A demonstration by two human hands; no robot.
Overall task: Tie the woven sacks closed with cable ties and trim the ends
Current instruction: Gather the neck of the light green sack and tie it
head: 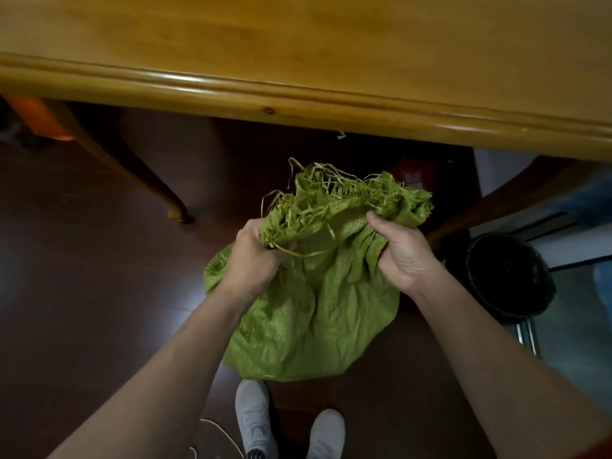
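both hands, left hand (pixel 253 256) and right hand (pixel 402 256), clutch the crumpled green sack's (pixel 311 313) frayed mouth.

Wooden table (pixel 298 44) – glossy, dark floor (pixel 82 276)

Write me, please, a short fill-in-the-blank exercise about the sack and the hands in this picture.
1. The woven sack is ____ in colour.
2. It stands on the dark ____, just beyond the person's shoes.
3. Its gathered mouth is gripped by exactly ____ hands: the left hand and the right hand.
4. Beyond the sack runs the rounded edge of a wooden ____.

Missing words: green; floor; two; table.
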